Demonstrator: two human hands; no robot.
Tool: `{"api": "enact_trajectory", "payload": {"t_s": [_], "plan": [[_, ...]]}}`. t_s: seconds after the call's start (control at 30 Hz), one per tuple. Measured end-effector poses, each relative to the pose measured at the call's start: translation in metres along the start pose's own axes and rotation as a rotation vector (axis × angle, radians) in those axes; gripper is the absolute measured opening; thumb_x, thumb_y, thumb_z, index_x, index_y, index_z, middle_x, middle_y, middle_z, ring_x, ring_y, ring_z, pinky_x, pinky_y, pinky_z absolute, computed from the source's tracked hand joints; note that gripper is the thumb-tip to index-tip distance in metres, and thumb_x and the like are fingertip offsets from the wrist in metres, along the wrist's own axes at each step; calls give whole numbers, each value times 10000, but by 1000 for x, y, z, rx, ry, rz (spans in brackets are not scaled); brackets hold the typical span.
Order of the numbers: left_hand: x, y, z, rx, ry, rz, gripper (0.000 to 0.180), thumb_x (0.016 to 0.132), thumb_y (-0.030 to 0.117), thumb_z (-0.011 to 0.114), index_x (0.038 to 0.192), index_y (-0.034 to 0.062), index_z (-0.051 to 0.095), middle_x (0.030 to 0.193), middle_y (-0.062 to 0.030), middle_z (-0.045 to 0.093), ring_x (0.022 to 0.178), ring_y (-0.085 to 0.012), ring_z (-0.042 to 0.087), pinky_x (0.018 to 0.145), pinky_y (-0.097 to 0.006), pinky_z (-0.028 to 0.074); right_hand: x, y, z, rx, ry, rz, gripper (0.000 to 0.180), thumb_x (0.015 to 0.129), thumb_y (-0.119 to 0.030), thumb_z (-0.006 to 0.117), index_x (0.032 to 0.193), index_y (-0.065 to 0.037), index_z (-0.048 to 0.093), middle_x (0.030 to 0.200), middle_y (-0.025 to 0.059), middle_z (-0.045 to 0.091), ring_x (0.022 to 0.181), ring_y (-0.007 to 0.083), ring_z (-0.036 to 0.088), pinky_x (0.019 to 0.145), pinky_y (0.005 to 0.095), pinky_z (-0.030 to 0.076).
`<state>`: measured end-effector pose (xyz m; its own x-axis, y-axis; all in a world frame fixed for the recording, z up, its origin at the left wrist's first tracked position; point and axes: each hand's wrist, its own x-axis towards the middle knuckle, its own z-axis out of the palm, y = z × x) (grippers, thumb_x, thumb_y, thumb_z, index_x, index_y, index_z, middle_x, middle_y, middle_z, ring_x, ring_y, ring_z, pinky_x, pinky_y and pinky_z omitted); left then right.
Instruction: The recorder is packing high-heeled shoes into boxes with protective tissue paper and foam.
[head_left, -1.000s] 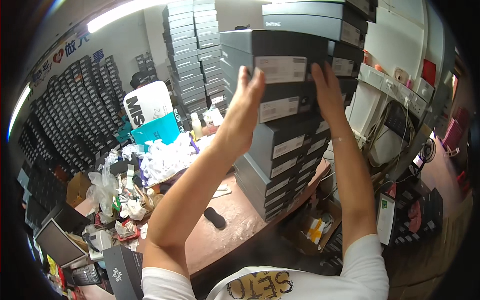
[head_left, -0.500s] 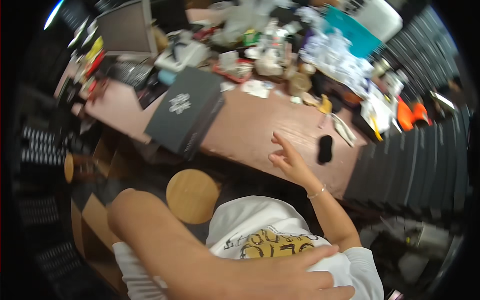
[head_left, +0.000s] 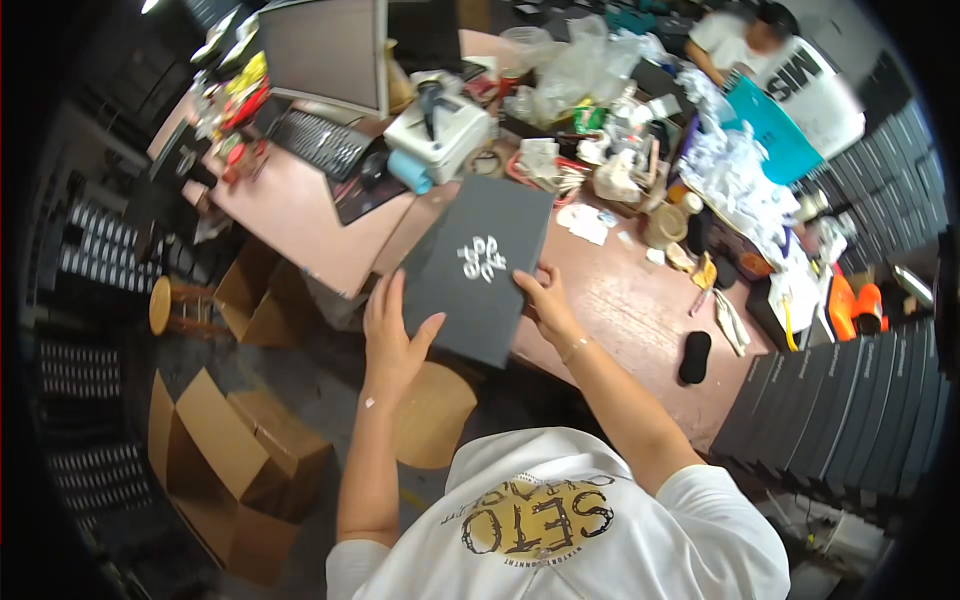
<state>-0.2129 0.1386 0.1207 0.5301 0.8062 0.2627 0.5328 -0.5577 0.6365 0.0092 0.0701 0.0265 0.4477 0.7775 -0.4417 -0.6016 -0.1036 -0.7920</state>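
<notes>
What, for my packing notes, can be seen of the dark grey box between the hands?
The dark grey box is rectangular, longer than wide, with a matte, cardboard-like surface and a pale script-style mark on top. It looks closed. It sits top up, slanted in view, its near end projecting past the edge of the pink table; whether it rests there is unclear. The left hand and right hand grip its long sides, thumbs over the top.

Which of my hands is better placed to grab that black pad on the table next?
Probably your right hand: it touches the dark box on the side nearer the black pad. Your left hand is farther, with the box in between.
</notes>
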Motion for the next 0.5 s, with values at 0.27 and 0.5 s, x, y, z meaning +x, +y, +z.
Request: {"api": "enact_trajectory", "payload": {"t_s": [0.27, 0.5], "plan": [[-14, 100, 227, 250, -554, 204, 878, 787, 367, 688, 1459, 48, 220, 1517, -218, 145, 1418, -366, 105, 1082, -632, 100, -95, 15, -258, -329, 200, 232, 570, 868, -251, 665, 1352, -64, 428, 1011, 81, 585, 847, 143, 595, 707, 289, 518], [16, 154, 343, 380, -586, 543, 665, 903, 375, 503, 1428, 24, 299, 1518, -177, 211, 1422, -286, 154, 1091, -615, 114, -104, 13, -265, -455, 103, 17, 436, 865, -188, 660, 1215, 36, 527, 897, 82, 625, 752, 136, 590, 631, 282, 503]]}}
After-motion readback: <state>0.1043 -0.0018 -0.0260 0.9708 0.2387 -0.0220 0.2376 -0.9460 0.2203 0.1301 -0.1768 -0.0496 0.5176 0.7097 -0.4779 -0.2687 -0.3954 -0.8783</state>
